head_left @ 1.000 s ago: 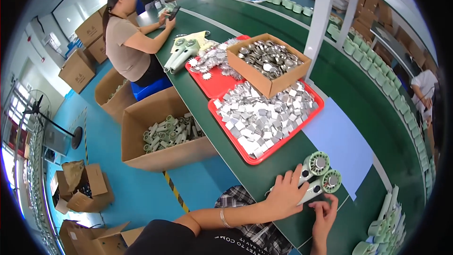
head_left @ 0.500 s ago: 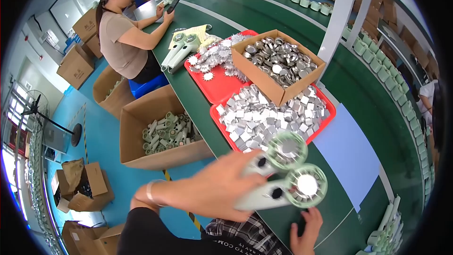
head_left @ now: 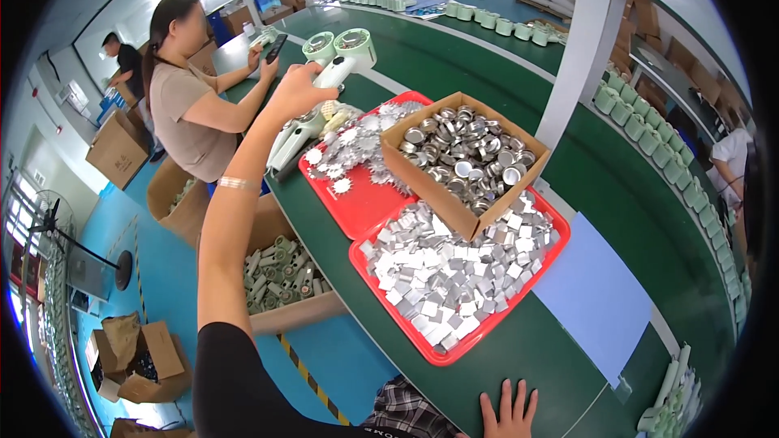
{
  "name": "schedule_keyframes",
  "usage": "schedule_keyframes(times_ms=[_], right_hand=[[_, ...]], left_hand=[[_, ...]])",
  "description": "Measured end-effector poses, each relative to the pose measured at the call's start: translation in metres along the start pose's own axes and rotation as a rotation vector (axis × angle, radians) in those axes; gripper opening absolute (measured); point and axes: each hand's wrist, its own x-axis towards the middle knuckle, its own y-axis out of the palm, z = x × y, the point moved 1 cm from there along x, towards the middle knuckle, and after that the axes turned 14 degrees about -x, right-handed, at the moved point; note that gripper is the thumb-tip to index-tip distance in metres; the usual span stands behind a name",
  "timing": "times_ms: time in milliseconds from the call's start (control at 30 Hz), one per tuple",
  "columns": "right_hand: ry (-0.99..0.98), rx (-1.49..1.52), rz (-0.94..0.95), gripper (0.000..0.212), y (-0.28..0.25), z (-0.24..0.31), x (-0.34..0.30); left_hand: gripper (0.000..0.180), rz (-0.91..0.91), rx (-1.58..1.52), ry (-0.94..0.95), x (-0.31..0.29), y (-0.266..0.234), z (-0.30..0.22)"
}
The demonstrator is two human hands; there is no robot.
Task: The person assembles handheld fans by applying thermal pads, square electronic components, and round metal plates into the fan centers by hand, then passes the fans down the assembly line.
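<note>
My left hand [head_left: 294,96] is stretched far out over the table's left side. Its fingers are closed round the pale handles of two handheld fans [head_left: 355,50], whose round light-green heads point away from me. Just below that wrist, more handheld fans [head_left: 294,139] lie at the table edge, partly hidden by my arm. My right hand [head_left: 510,415] rests flat on the green table [head_left: 487,357] near me, fingers spread, holding nothing. Beside the left arm, silver spiked discs [head_left: 365,142] are heaped on a red tray [head_left: 349,209].
A second red tray [head_left: 445,357] holds small silver square pieces. A cardboard box [head_left: 434,199] of round metal caps straddles both trays. Right of them lie a blue sheet [head_left: 596,300] and a metal post [head_left: 572,73]. A seated person [head_left: 191,105] holds a phone. A carton [head_left: 300,308] of fan parts stands below.
My left hand has carried the two fans from near my body out to the far left of the table. My right hand has come down flat on the tabletop. The view has shifted.
</note>
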Motion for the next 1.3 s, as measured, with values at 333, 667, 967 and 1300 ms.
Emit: schedule_keyframes(times_ms=[333,667,967,1300], right_hand=[[-0.005,0.025,0.091,0.08,0.007,-0.004,0.002],[0.012,0.007,0.052,0.075,0.018,-0.002,0.0],[0.021,-0.029,0.157,0.08,0.018,-0.001,-0.002],[-0.064,0.071,-0.006,0.087,0.015,-0.017,0.002]], left_hand=[[0.066,0.21,0.062,-0.185,0.097,0.114,0.082],[0.065,0.308,0.111,-0.216,0.114,0.135,0.107],[0.066,0.291,0.068,-0.092,0.118,0.148,0.111],[0.056,0.273,0.112,0.213,0.169,0.132,0.226]])
